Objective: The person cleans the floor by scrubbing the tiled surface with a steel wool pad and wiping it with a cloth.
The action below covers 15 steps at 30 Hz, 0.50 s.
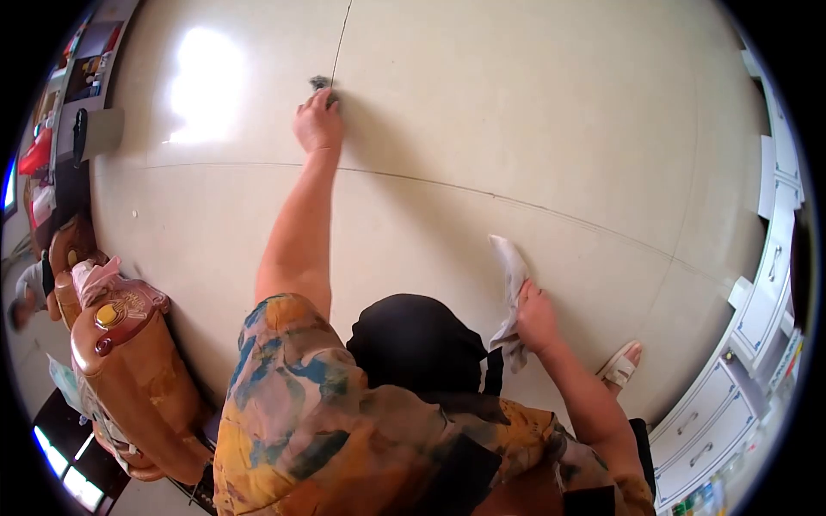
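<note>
My left hand [318, 127] reaches far forward to the tiled floor [551, 103], its fingers closed on a small dark grey crumpled wad [320, 82] beside a tile joint. The hand covers part of the wad, and its material is unclear. Nearer my body, my right hand [536, 320] grips a long, limp, pale grey cloth [509, 262] shaped like a sock. One narrow end of this cloth points forward, while crumpled folds hang below the fingers.
Brown leather seating [129, 370] with a pink cloth [96, 279] stands at left, near a grey bin [101, 131]. White drawers [701, 421] line the right side. A sandalled foot [623, 365] rests near my right arm. A black rounded shape [417, 340] fills the lower middle.
</note>
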{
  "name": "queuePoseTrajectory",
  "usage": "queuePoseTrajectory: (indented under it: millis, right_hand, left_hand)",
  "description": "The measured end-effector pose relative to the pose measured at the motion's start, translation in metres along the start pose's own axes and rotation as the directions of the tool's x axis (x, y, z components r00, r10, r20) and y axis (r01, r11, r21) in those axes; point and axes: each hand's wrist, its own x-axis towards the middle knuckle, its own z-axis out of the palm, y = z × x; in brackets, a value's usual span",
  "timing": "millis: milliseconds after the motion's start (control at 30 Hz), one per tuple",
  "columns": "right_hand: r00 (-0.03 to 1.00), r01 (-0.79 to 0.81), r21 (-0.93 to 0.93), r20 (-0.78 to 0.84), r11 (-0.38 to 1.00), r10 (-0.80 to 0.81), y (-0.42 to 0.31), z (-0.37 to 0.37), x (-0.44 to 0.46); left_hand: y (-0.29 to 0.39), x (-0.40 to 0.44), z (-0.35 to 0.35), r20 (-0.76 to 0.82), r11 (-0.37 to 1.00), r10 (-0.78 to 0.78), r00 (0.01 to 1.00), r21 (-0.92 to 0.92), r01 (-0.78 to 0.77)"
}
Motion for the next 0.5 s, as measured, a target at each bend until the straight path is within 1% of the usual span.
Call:
queuePoseTrajectory:
  millis: [33, 67, 100, 133, 200, 267, 300, 333, 367, 400, 433, 467, 500]
  right_hand:
    - [1.0, 0.014, -0.016, 0.01, 1.0, -0.013, -0.002, 0.0, -0.003]
    - [1.0, 0.027, -0.037, 0.015, 0.999, -0.027, -0.003, -0.003, -0.003]
    - [0.999, 0.04, -0.061, 0.014, 0.997, -0.039, -0.003, -0.006, -0.001]
    - [0.999, 0.035, -0.046, 0.017, 0.998, -0.034, -0.005, -0.006, -0.002]
    - [1.0, 0.02, -0.028, 0.018, 0.999, -0.019, -0.003, -0.008, -0.002]
    - [0.987, 0.113, -0.031, -0.115, 0.993, -0.116, 0.005, 0.005, -0.004]
    - [0.971, 0.15, -0.034, -0.185, 0.988, -0.153, 0.009, 0.009, -0.004]
    - [0.995, 0.026, 0.115, -0.098, 0.993, -0.015, 0.005, 0.004, -0.003]
    - [0.991, -0.128, 0.251, 0.002, 0.96, 0.131, 0.0, -0.002, -0.003]
    - [0.998, -0.052, 0.17, -0.011, 0.984, 0.054, 0.0, -0.005, -0.004]
    - [1.0, 0.027, 0.089, -0.016, 0.996, -0.026, 0.0, -0.006, -0.005]
    - [0.998, -0.05, 0.151, -0.02, 0.987, 0.054, -0.007, -0.013, -0.006]
    - [0.992, -0.116, 0.212, -0.022, 0.97, 0.124, -0.013, -0.018, -0.006]
  left_hand:
    - [0.012, -0.015, 0.008, 0.086, 1.0, -0.019, 0.996, -0.007, 0.019]
    - [0.037, -0.026, 0.011, 0.167, 0.999, -0.038, 0.985, -0.017, 0.041]
    - [0.078, -0.047, 0.008, 0.186, 0.996, 0.039, 0.982, -0.082, -0.024]
    - [0.109, -0.071, 0.012, 0.052, 0.945, 0.211, 0.976, -0.265, -0.19]
    - [0.169, -0.106, -0.012, -0.007, 0.799, 0.483, 0.876, -0.405, -0.444]
    - [0.151, -0.1, -0.011, 0.036, 0.786, 0.535, 0.844, -0.388, -0.482]
    - [0.129, -0.086, -0.001, 0.078, 0.803, 0.483, 0.872, -0.436, -0.406]
    - [0.103, -0.075, 0.006, 0.073, 0.904, 0.395, 0.916, -0.208, -0.373]
    - [0.074, -0.061, 0.017, 0.054, 0.947, 0.295, 0.954, -0.147, -0.285]
    - [0.062, -0.044, 0.001, 0.176, 0.981, 0.192, 0.965, -0.019, -0.192]
    - [0.056, -0.035, -0.012, 0.269, 0.994, 0.026, 0.963, -0.107, 0.003]
    - [0.048, -0.043, 0.0, -0.047, 0.984, 0.151, 0.987, -0.091, -0.155]
    - [0.068, -0.054, -0.009, 0.066, 0.992, 0.12, 0.991, -0.048, -0.117]
